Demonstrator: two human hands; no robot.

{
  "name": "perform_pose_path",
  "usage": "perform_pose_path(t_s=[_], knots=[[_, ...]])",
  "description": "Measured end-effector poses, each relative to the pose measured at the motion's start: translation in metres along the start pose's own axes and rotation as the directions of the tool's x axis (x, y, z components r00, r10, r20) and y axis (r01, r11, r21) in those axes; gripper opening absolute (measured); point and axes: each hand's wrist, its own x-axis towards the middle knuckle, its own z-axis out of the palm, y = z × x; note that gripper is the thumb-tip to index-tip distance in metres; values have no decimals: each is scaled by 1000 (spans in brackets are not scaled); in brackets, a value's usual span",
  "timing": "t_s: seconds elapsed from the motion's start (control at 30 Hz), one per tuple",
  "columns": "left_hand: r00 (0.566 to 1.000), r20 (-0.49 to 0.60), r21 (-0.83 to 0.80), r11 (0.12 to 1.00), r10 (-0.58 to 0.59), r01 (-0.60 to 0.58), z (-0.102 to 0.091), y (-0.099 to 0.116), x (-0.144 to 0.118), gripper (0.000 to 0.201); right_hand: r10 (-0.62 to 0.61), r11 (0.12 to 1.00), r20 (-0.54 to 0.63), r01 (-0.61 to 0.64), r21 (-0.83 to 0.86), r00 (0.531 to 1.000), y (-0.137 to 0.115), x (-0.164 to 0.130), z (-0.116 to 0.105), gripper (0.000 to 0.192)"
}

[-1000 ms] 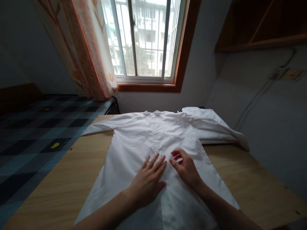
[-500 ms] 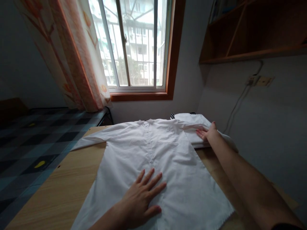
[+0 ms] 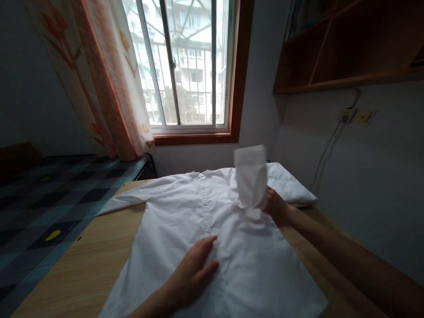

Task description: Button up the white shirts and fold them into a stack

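A white button-front shirt (image 3: 175,221) is spread out, collar toward the window. My left hand (image 3: 190,276) rests on its lower middle, fingers extended and thumb apart, holding nothing. At the shirt's right side, my right hand (image 3: 277,206) grips the right sleeve (image 3: 251,179), which is lifted off the surface and blurred by motion. My right fingertips are partly hidden behind the cloth. The opposite sleeve (image 3: 127,198) lies stretched out to the left.
The shirt lies on a wooden board (image 3: 76,260). Folded white cloth (image 3: 288,183) sits at its back right corner. On the left is a bed with a checked cover (image 3: 29,212). A wooden shelf (image 3: 351,81) hangs on the right wall, above a socket with a cable (image 3: 327,145).
My right hand has taken hold of the right sleeve and raised it inward from the folded cloth. The fingers of my left hand, spread before, are closer together.
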Motion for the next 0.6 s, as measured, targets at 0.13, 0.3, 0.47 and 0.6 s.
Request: perform_pose_path(t_s=[0.13,0.3,0.47,0.6], knots=[[930,-121,-694,699,-348,171,-5,10,32,53,-108,993,299,120,-23,948,-37,-13,9,34],[919,-30,-919,372,-393,130,-35,29,49,50,230,973,236,-214,-92,944,-27,-14,3,47],[701,-276,-849,509,-658,144,-51,25,59,20,442,894,198,-413,-172,875,-10,2,9,60],[719,-402,-792,610,-567,39,-49,41,59,12,500,861,286,-434,-266,817,-13,20,28,48]])
